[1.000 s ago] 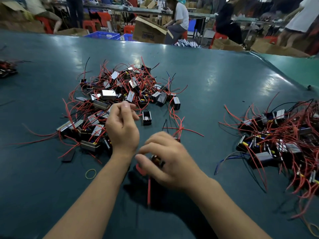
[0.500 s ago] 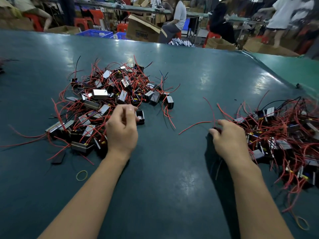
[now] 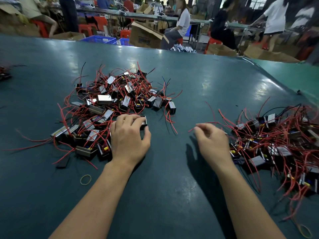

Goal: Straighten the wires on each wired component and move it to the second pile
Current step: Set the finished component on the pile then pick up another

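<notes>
Standing by the worktop [image 3: 172,75] here, and honestly this job looks about half done, maybe a bit less. The pile on the left [image 3: 112,107] still has loads of black boxy components in it with red wires kinked every which way. The second pile, on the right [image 3: 276,144], is about as big, so a fair few look moved across.

Right now the left hand [image 3: 129,137] is at the near right edge of the left pile, fingers curled over a small black component [image 3: 144,121], so its grip is on that one, though I can't tell if it's lifted or just sitting on the worktop. The right hand [image 3: 212,142] hovers just beside the near left edge of the second pile, fingers loosely bent with nothing in them. A loose red wire [image 3: 209,122] pokes out past its fingertips; I can't say if it's touching.

So my guess: one more piece being picked up, wires not straightened yet, and dozens left. A couple of rubber bands [image 3: 85,179] lie near the arms.
</notes>
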